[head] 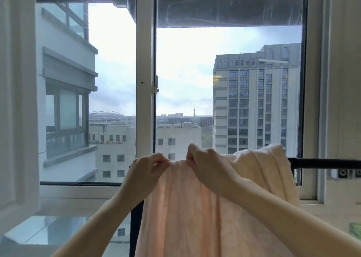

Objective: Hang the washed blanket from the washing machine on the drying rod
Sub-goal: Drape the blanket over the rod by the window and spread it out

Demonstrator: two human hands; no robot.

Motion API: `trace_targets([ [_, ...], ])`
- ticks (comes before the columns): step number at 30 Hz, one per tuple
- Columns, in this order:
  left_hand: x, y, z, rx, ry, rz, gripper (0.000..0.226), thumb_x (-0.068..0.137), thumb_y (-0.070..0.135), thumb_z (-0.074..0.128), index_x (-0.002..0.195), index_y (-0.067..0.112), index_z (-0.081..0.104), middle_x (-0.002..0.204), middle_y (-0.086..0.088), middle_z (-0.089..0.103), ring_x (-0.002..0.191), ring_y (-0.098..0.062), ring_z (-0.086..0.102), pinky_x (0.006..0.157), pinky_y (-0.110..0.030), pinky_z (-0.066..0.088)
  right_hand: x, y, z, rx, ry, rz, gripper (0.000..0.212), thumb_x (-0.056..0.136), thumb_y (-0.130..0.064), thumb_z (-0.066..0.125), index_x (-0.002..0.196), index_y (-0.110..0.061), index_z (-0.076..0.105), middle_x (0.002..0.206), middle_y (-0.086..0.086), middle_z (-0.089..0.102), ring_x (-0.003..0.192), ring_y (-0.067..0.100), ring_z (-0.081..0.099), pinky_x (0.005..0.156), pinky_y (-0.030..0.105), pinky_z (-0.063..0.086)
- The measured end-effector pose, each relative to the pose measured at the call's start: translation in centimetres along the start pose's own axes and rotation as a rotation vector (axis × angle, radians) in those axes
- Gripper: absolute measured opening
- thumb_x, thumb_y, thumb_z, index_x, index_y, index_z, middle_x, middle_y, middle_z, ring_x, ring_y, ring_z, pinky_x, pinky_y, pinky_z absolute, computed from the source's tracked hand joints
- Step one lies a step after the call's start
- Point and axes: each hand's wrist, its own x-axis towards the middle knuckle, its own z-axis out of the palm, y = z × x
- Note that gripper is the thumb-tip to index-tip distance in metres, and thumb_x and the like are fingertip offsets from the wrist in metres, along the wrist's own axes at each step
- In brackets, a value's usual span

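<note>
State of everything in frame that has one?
Pale pink fabric blanket: draped over rod, bunched, hanging down.
Black cylindrical drying rod: horizontal, partly covered by blanket.
Left grip: pinches blanket's top fold.
Right grip: holds a raised fold of blanket.

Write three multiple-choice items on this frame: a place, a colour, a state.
1. Where is the blanket? A. over the rod B. on the floor C. in a basket
2. Blanket colour? A. blue B. pale pink C. green
3. The left hand and right hand? A. both open B. both pinch the blanket's top edge C. only one holds it
Answers: 1 A, it drapes over the black rod; 2 B, the cloth is pale pink; 3 B, both grips close on the edge.
</note>
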Motion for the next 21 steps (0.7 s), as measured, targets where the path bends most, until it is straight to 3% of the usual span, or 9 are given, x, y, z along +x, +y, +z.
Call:
trace_targets([
  [4, -0.1, -0.3, 0.1, 0.005, 0.061, -0.003, 0.013, 0.093, 0.017, 0.059, 0.084, 0.026, 0.063, 0.068, 0.018, 0.062, 0.075, 0.009, 0.061, 0.065, -0.004, 0.044, -0.2, 1.6, -0.6, -0.083, 0.013, 0.081, 0.016, 0.099, -0.011, 0.045, 0.087, -0.02, 0.04, 0.067, -0.004, 0.059, 0.055, 0.012, 0.061, 0.051, 0.027, 0.049],
  [10, 0.0, -0.7, 0.2, 0.001, 0.089, 0.015, 0.016, 0.094, 0.013, 0.057, 0.082, 0.022, 0.062, 0.064, 0.012, 0.062, 0.069, -0.001, 0.062, 0.064, -0.019, 0.052, -2.4, 3.8, -4.4, -0.221, -0.016, 0.139, 0.014, 0.102, -0.016, 0.04, 0.09, -0.023, 0.042, 0.067, -0.01, 0.055, 0.051, -0.002, 0.05, 0.047, 0.01, 0.04],
  [14, -0.1, -0.4, 0.6, 0.052, 0.114, 0.062, 0.012, 0.093, 0.013, 0.058, 0.084, 0.02, 0.061, 0.063, 0.016, 0.059, 0.061, 0.001, 0.061, 0.058, -0.012, 0.05, -3.3, 4.6, -4.9, -0.286, 0.017, 0.132, 0.013, 0.102, -0.019, 0.041, 0.09, -0.024, 0.038, 0.064, -0.007, 0.055, 0.052, 0.001, 0.054, 0.05, 0.02, 0.047],
  [16, -0.3, -0.3, 0.7, 0.111, 0.126, 0.087, 0.011, 0.093, 0.014, 0.057, 0.086, 0.022, 0.061, 0.066, 0.016, 0.061, 0.057, 0.002, 0.059, 0.058, -0.011, 0.049, -3.6, 4.7, -4.7, -0.382, 0.052, 0.118, 0.013, 0.103, -0.029, 0.037, 0.091, -0.024, 0.038, 0.064, -0.009, 0.053, 0.052, 0.0, 0.051, 0.054, 0.021, 0.043],
  [19, -0.3, 0.1, 1.0, 0.192, 0.158, 0.151, 0.015, 0.092, 0.013, 0.058, 0.097, 0.023, 0.067, 0.082, 0.014, 0.07, 0.072, 0.003, 0.062, 0.083, -0.021, 0.049, -3.8, 4.8, -4.4, -0.458, 0.112, 0.087, 0.02, 0.102, -0.041, 0.03, 0.091, -0.027, 0.037, 0.07, -0.01, 0.054, 0.06, 0.004, 0.053, 0.064, 0.03, 0.048],
  [21, -0.1, 1.0, 1.5, 0.21, 0.151, 0.202, 0.018, 0.093, 0.016, 0.056, 0.1, 0.024, 0.07, 0.089, 0.014, 0.072, 0.077, 0.0, 0.065, 0.09, -0.029, 0.048, -3.7, 4.8, -4.3, -0.456, 0.098, 0.082, 0.021, 0.102, -0.042, 0.028, 0.091, -0.027, 0.038, 0.074, -0.01, 0.055, 0.065, 0.006, 0.055, 0.068, 0.033, 0.05],
])
